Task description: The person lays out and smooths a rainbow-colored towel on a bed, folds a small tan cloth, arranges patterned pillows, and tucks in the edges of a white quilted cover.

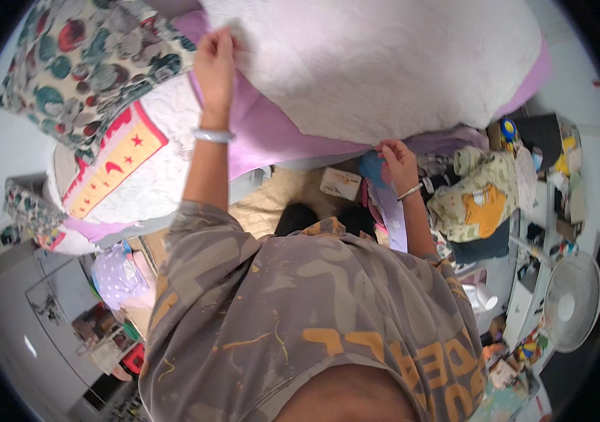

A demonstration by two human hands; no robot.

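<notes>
A white quilted bed pad (384,63) spreads over the bed in front of me, with a purple sheet (263,121) showing along its near and left edges. My left hand (217,66) has its fingers pinched on the pad's left edge, beside a pillow (104,68) printed with red and green round shapes. At the pad's near edge, my right hand (400,164) pinches the border between thumb and fingers. Both forearms reach forward, a pale bangle on the left wrist and a thin metal one on the right. The exact grip of the fingertips is partly hidden.
A yellow and red towel (120,161) lies under the pillow. On my right are piled clothes (474,200), a standing fan (569,303) and cluttered shelves (532,264). A small white box (340,183) rests on the floor near my feet. Bedding in a purple dotted cover (120,274) lies at left.
</notes>
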